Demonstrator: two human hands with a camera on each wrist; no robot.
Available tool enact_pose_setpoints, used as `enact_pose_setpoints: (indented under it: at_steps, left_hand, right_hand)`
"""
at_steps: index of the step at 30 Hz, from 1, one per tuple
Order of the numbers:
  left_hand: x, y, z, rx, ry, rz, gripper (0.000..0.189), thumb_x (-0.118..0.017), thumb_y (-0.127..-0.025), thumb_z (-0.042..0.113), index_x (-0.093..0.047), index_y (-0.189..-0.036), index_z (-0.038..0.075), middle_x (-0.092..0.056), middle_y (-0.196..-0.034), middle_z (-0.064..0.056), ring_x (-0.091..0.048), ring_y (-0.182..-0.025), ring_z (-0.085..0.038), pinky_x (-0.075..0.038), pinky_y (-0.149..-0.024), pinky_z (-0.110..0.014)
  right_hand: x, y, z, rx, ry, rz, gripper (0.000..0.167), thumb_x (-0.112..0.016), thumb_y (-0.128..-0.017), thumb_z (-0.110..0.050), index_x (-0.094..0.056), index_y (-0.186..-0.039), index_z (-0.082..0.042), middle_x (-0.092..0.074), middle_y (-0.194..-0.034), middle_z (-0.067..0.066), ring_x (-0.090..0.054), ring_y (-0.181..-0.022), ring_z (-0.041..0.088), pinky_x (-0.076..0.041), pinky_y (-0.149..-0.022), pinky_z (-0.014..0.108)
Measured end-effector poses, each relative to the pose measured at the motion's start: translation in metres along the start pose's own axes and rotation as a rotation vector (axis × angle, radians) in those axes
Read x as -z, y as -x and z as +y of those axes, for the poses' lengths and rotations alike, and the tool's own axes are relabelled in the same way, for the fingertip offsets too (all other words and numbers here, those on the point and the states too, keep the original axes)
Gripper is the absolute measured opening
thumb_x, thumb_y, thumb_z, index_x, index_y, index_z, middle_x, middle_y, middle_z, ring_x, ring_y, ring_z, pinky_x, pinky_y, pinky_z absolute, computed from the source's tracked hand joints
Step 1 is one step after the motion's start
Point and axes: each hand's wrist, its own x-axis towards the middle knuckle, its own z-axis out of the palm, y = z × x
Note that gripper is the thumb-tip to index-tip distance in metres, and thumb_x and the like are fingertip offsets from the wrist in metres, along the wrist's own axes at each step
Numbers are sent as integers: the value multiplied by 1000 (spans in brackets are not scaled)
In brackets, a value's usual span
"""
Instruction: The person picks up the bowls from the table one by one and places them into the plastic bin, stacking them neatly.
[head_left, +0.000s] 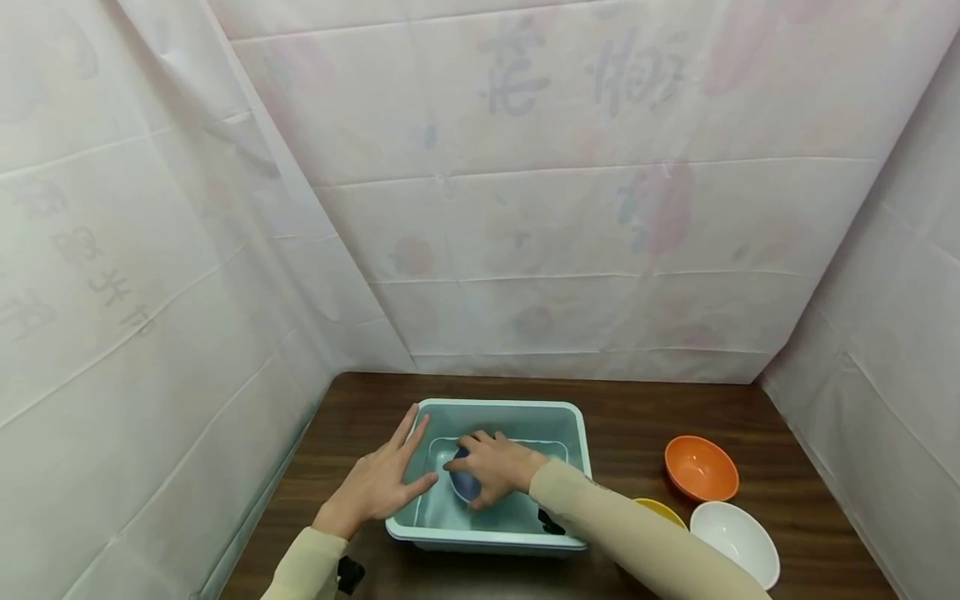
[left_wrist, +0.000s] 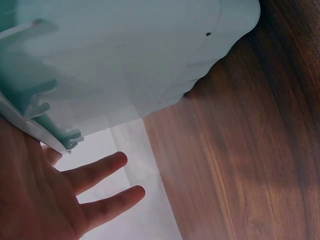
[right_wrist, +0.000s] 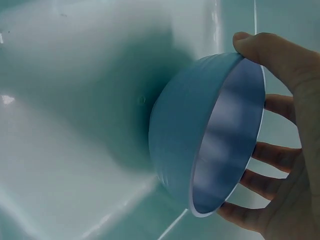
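My right hand (head_left: 498, 468) reaches down into a light teal plastic basin (head_left: 517, 537) and grips a small blue bowl (right_wrist: 185, 125) across its rim. In the right wrist view the thumb is on one side of the rim and the fingertips along the other. The bowl is tilted there, its opening facing the palm, close over the basin floor. At the basin's left side my left hand (head_left: 378, 482) is spread, fingers straight, right at the rim. In the left wrist view two of its fingers (left_wrist: 112, 205) point out past the basin's outer wall.
Right of the basin, an orange bowl (head_left: 701, 468) and a white bowl (head_left: 735, 540) stand on the dark wooden table (head_left: 630, 408). A yellow bowl (head_left: 660, 510) is partly hidden behind my right sleeve. White printed sheets (head_left: 562, 317) hang behind the table and on both sides.
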Motion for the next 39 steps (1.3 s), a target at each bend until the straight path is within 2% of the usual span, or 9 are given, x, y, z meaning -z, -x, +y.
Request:
enact_pose_setpoints:
  at_steps: [7, 11, 24, 31, 39]
  left_hand:
    - [-1, 3, 1, 9, 18, -19, 90, -50, -100, 65, -8, -167, 23, 10, -174, 6, -64, -122, -35, -42, -54, -28]
    - [-1, 4, 1, 6, 24, -16, 89, -54, -101, 60, -9, -167, 21, 9, -174, 5, -65, -120, -35, -41, -53, -27]
    - [-2, 3, 4, 2, 25, 7, 87, -58, -101, 55, -14, -167, 20, 4, -175, 2, -65, -122, -36, -43, -56, -30]
    - [-3, 3, 5, -3, 22, 5, 87, -58, -100, 56, -15, -167, 22, 5, -175, 3, -64, -124, -36, -44, -56, -30]
    - [-2, 0, 3, -18, -23, 21, 90, -55, -97, 65, -16, -167, 24, 2, -175, 3, -62, -126, -38, -44, -56, -30]
  right_hand:
    - [-3, -2, -2, 22, 31, -26, 72, -70, -85, -70, -46, -151, -51, -46, -155, 1, -49, -137, 25, -53, -96, 47]
    - [-3, -4, -4, 25, 44, -33, 73, -69, -85, -72, -45, -151, -52, -45, -156, 1, -49, -137, 25, -53, -96, 47]
    - [0, -8, -3, -5, 19, -40, 76, -69, -85, -72, -46, -153, -47, -48, -153, -1, -49, -138, 24, -52, -99, 46]
    - [-3, -7, -3, -24, 21, -44, 80, -67, -85, -75, -43, -155, -46, -45, -156, 2, -47, -139, 25, -51, -100, 48]
    - [-6, -5, -1, -27, 45, -10, 84, -66, -83, -77, -42, -156, -44, -44, -155, 4, -48, -137, 23, -51, -99, 44]
